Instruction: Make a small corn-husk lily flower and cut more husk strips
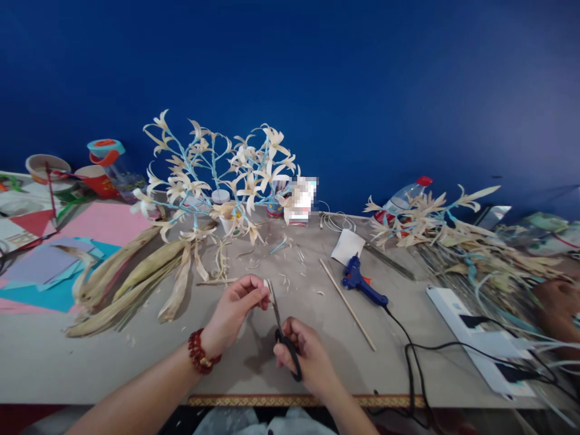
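Observation:
My left hand (240, 308), with a red bead bracelet at the wrist, pinches a small pale piece (266, 283) between thumb and fingertips. Black-handled scissors (288, 351) are in my right hand (306, 356), fingers wrapped round the loops. Their blades point up and away from me, beside the pale piece at my left fingertips. Whether the blades touch it is too small to tell. Small curled scraps (284, 279) lie on the table just beyond my hands. Behind them stand pale husk flowers (249, 187) on light blue stems.
Dried husks (149, 272) and coloured paper (102, 226) lie left. Rightward are a wooden stick (348, 305), a blue glue gun (362, 284), a white power strip (475, 344) with cables, and more husk flowers (426, 214). Another person's hand (559, 308) shows at the right edge.

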Demonstrator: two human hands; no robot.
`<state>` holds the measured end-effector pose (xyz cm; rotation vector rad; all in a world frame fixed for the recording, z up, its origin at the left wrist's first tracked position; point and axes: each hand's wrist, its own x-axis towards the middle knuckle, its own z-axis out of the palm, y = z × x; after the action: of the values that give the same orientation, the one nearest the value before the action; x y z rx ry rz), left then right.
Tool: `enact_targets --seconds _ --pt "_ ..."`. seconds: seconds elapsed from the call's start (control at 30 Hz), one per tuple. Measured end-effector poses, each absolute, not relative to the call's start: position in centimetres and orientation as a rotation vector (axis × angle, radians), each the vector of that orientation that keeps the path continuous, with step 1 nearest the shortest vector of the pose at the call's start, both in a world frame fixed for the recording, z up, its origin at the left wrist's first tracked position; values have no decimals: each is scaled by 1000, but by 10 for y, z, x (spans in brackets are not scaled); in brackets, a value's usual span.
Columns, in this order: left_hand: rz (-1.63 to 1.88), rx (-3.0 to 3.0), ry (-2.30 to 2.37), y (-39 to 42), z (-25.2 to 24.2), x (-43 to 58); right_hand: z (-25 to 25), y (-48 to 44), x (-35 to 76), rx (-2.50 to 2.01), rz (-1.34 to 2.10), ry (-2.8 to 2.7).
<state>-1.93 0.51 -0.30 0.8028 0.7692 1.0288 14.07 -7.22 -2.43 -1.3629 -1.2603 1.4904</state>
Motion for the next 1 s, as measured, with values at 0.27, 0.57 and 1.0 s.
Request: enact_targets --seconds 0.27,0.57,1.0 --pt "1045 829 770 6 -6 -19 -27 -73 140 -1357 1459 -1287" --pt "1044 830 766 5 -6 -19 -30 -72 141 -1365 1451 -1297" --pt "1050 807 763 5 -7 -19 -32 -71 139 -1371 1454 -1280"
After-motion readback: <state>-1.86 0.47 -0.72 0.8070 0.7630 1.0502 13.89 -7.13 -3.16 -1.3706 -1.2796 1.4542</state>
